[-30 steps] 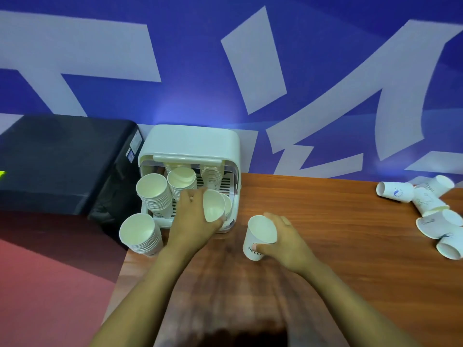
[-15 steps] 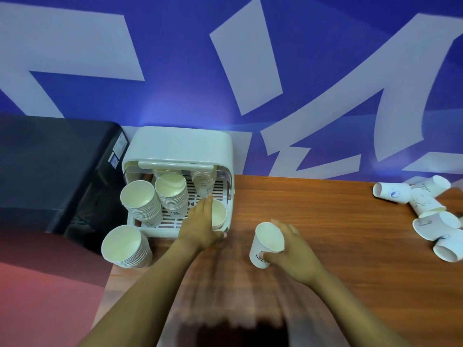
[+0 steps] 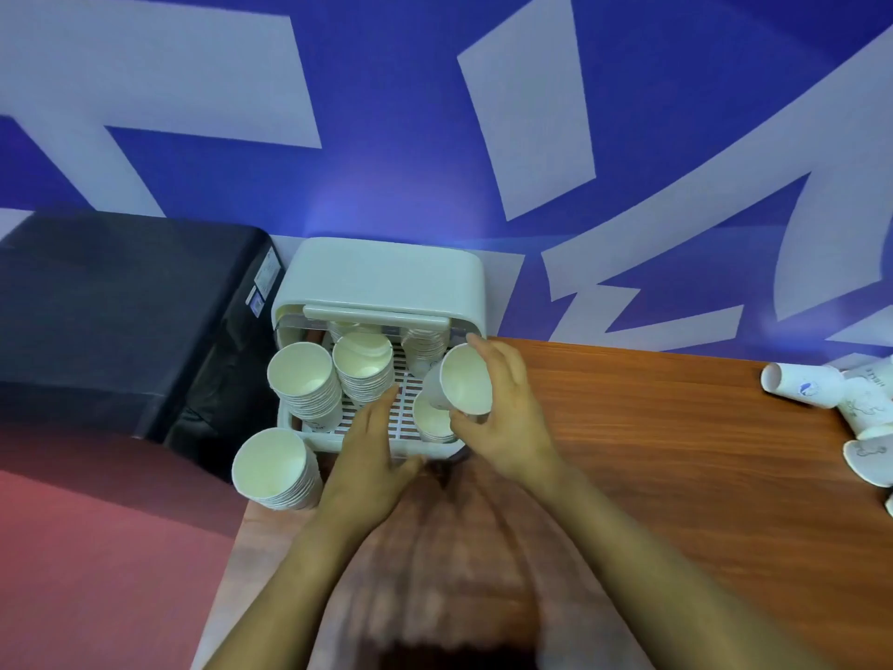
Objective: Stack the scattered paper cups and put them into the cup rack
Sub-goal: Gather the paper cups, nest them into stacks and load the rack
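At the back left corner of the wooden counter [image 3: 676, 427], seen from the head camera, stands one white cup rack [image 3: 381, 278] with a domed lid and a slatted tray, pushed against the blue and white wall [image 3: 435, 113]. The right hand [image 3: 502, 418] has its grip curled round a single paper cup [image 3: 466, 384], thumb below and fingers behind, holding it tilted with the mouth toward the camera just above a short cup stack [image 3: 432, 420] at the tray's front right. The left hand [image 3: 372, 456] lies with its grip spread and relaxed, fingers straight, resting over the tray's front edge and holding nothing. Four more stacks sit inside the rack: a tall one at the front left [image 3: 304, 384], one in the middle [image 3: 363, 362], one at the back right [image 3: 423, 343] under the lid, and one barely seen at the back [image 3: 345, 326]. One further tall stack [image 3: 273, 469] stands outside, on the counter's corner just in front of the rack's left side. Loose cups [image 3: 841, 403] lie tumbled on their sides at the far right edge; about five show, some cut off by the frame. One black box-shaped appliance [image 3: 121, 311] stands left of the rack
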### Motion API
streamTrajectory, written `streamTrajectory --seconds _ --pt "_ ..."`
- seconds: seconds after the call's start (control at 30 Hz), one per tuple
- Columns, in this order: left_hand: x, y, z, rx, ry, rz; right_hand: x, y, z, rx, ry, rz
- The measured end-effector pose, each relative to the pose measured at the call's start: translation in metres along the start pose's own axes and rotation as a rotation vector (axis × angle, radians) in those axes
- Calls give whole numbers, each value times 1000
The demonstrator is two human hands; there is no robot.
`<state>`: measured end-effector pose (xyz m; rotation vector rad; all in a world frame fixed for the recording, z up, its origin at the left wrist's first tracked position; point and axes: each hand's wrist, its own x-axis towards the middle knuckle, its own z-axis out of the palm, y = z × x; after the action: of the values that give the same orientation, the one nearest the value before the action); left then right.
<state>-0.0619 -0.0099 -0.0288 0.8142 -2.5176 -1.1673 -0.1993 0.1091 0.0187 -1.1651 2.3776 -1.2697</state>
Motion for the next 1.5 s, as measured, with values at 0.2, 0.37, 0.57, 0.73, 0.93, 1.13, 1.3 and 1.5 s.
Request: streamTrajectory --seconds 0.2,0.37,0.57,0.73,0.93,1.13,1.3,1.5 --pt "-1 7 -8 -23 9 -15 -7 26 31 -261 -160 133" --pt "0 14 -7 6 -11 -17 -16 45 33 -313 -341 274" --pt "-8 31 -7 30 -40 29 -34 52 6 -284 -383 312" --pt "-20 51 3 29 -96 69 -72 57 -40 -287 -372 348" --pt "-37 75 49 -15 -198 95 -130 74 -99 -356 -277 401" --pt "-53 111 93 78 -293 141 -160 95 -149 -315 -204 423" --pt "-55 151 134 165 -318 159 -180 135 -198 -235 -174 408" --pt "-64 228 229 288 -362 93 -212 213 -292 -194 -180 432"
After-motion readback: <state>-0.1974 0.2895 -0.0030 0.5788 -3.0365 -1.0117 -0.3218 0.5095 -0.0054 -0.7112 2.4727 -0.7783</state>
